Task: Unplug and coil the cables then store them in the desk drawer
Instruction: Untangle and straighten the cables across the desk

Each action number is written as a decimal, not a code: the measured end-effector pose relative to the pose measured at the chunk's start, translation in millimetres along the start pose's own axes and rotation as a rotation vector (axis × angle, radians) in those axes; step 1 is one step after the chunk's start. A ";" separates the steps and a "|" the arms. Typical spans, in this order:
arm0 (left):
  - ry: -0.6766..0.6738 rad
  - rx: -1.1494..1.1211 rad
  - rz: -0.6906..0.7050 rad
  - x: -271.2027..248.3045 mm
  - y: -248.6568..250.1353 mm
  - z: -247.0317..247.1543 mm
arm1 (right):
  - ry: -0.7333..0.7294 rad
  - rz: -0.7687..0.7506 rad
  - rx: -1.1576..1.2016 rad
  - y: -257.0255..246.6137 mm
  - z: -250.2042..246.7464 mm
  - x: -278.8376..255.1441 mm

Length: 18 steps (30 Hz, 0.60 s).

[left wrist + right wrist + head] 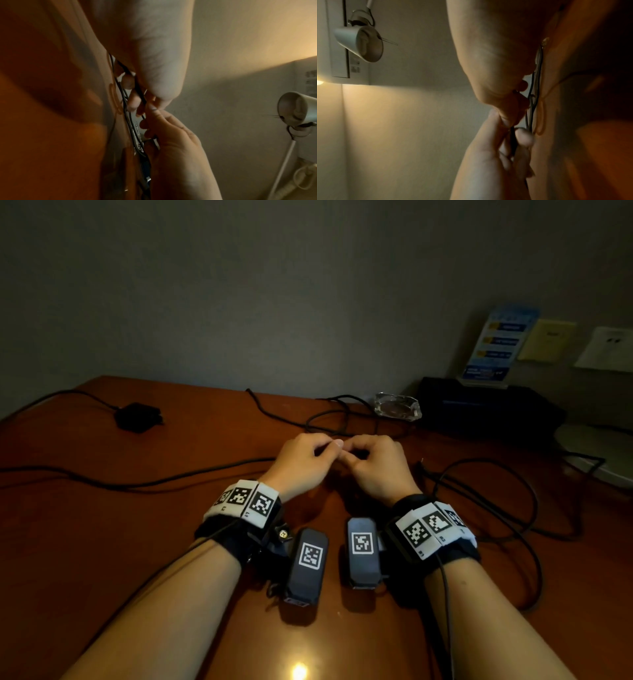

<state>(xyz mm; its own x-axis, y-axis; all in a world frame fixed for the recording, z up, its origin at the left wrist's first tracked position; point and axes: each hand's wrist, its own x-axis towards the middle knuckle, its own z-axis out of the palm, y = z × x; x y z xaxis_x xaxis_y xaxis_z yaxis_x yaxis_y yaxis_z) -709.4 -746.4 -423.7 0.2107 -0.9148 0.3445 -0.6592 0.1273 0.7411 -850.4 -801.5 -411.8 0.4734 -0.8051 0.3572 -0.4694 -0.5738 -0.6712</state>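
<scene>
Both hands, left hand (303, 460) and right hand (375, 465), pinch 1 thin cable (141, 97) mid-desk (102, 542).

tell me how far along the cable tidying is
Early. Nothing looks coiled or stored, and no drawer is in view. In hand: the left hand and right hand pinch one thin black cable between them. Left: loose cables and a power adapter on the desk.

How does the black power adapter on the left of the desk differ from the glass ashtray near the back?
The power adapter is black and opaque; the glass ashtray is clear and shiny. The power adapter has a cable running from it across the desk; the glass ashtray only has cables lying beside it. The power adapter sits far left, the glass ashtray right of centre. Both rest on the desk, untouched by either hand.
</scene>
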 end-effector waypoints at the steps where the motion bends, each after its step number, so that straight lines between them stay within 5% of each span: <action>1: 0.001 0.032 -0.028 -0.4 0.0 -1.1 | -0.008 0.001 0.000 0.0 -0.3 0.0; 6: 0.130 -0.061 -0.128 -0.7 -4.9 -16.2 | -0.032 0.028 0.040 -4.5 0.1 -1.3; 13: 0.660 -0.344 -0.312 0.1 -38.5 -69.8 | 0.136 0.062 0.172 4.5 -3.9 -2.6; 18: 0.660 -0.275 -0.359 -3.0 -43.9 -67.3 | 0.244 0.005 0.151 -1.6 -9.1 -3.0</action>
<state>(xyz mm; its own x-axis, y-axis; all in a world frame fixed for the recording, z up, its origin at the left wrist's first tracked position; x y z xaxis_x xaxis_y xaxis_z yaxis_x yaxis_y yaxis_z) -632.5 -723.5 -418.5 0.8165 -0.5133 0.2642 -0.2865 0.0370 0.9574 -857.9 -799.5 -405.8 0.2699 -0.8305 0.4872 -0.3459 -0.5558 -0.7559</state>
